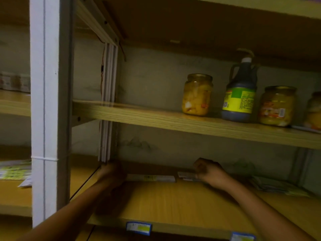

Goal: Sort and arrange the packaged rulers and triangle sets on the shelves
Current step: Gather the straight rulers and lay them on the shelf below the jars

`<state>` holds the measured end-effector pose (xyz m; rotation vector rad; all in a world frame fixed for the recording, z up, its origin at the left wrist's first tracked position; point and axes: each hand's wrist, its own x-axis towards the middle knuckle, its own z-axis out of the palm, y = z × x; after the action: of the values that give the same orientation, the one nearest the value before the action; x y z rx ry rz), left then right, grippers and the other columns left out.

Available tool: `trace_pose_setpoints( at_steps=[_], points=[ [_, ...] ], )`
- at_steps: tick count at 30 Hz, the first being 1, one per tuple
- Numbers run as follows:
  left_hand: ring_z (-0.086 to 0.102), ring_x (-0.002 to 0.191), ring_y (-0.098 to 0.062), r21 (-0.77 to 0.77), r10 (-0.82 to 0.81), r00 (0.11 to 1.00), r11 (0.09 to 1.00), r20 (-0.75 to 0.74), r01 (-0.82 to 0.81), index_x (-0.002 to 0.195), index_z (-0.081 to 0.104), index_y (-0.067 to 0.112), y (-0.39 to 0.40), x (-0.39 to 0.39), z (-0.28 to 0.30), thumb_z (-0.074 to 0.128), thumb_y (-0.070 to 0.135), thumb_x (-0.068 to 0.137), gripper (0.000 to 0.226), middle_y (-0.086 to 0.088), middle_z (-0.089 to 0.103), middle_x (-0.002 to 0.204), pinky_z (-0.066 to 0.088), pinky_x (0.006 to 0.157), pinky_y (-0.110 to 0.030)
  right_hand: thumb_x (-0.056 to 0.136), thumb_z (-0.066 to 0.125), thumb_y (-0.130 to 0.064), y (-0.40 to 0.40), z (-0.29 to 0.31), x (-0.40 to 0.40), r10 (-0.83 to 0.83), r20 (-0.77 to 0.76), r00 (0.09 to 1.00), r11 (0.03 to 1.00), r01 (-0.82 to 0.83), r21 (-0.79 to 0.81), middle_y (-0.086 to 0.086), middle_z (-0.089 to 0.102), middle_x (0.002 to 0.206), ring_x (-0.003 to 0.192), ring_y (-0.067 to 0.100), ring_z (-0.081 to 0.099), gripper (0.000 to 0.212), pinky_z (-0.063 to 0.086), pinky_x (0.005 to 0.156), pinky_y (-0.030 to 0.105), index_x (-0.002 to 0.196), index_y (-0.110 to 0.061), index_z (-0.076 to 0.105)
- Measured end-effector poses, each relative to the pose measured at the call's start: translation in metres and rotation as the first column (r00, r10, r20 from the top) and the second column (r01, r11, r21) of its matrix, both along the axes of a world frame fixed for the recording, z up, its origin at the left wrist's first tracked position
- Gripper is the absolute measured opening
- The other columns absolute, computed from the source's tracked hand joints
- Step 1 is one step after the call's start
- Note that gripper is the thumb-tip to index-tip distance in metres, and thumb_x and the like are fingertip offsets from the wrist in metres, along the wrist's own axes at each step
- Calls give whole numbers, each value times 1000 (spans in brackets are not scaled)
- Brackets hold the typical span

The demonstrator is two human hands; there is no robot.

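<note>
A long packaged ruler [151, 178] lies flat along the back of the lower wooden shelf [173, 202]. My left hand [111, 173] is at its left end, close to the white rear post, with its fingers hidden in shadow. At the right end of the row, my right hand [208, 171] has its fingers curled round a second pale ruler pack [185, 175]. A stack of flat triangle-set packs [274, 186] lies further right on the same shelf.
Glass jars [197, 95] and a dark sauce bottle [240, 94] stand on the shelf above. A thick white upright [45, 119] bounds the bay on the left; beyond it lie green-printed packs [13, 171]. Price tags [139, 227] sit on the lower shelf's front edge.
</note>
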<state>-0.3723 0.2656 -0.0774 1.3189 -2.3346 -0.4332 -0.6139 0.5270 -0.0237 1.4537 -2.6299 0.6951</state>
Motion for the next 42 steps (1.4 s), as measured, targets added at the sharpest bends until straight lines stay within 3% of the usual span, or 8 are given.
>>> trace_pose_setpoints(
  at_steps=[3,6,9,14,20,27,31,42],
  points=[
    [36,131,-37,-116,47,990,993,131,-32,145,25,6,11,6,7,44,36,96,61,-21,31,145,38,106,-41,83,69,-15,3,-7,10,3,31,1000,1000,-3,0,-6,62,97,94,10,59,30,42,69,10,113,-20,63],
    [46,119,-32,-172,-88,981,978,171,117,131,43,16,27,16,25,48,38,94,43,-15,42,136,45,92,-33,82,70,-9,8,-10,23,-10,59,998,999,7,54,-1,65,94,89,13,62,31,47,74,20,110,-20,64],
    [59,90,-20,137,-349,937,928,5,345,123,52,9,47,32,40,56,15,93,31,-7,59,107,50,67,-18,83,70,-9,13,-6,42,-4,64,998,996,-1,85,-2,64,95,88,10,61,33,51,79,26,113,-20,62],
    [61,111,-29,104,-445,895,892,27,441,127,53,5,90,82,61,64,10,88,40,-14,61,122,50,95,-38,81,69,-8,24,10,94,76,29,997,989,-79,124,0,62,102,93,15,60,35,51,81,31,113,-20,60],
    [66,85,-22,160,-436,900,888,-4,431,123,54,13,144,145,59,65,10,88,37,-15,63,114,59,72,-31,75,75,-10,39,10,168,228,6,974,967,-227,115,0,62,100,91,17,59,40,44,65,25,107,-26,57],
    [66,82,-16,95,-382,924,921,24,378,123,52,12,162,232,56,65,11,88,38,-10,64,111,56,62,-23,77,75,-10,44,17,243,312,-7,950,942,-309,135,-2,63,103,96,17,61,43,52,82,34,114,-24,57],
    [68,90,-19,62,-303,951,952,56,299,119,55,15,152,285,65,66,13,87,34,-8,67,110,58,82,-34,76,76,-11,34,22,289,342,0,940,930,-338,141,-3,63,102,94,17,63,43,54,81,34,112,-26,56],
    [63,101,-18,3,-246,963,969,115,247,124,53,17,67,444,77,66,14,86,40,-6,63,117,55,88,-32,82,73,-11,-43,11,437,357,121,926,923,-370,104,5,62,104,95,17,63,45,55,77,26,119,-24,53]
  ],
)
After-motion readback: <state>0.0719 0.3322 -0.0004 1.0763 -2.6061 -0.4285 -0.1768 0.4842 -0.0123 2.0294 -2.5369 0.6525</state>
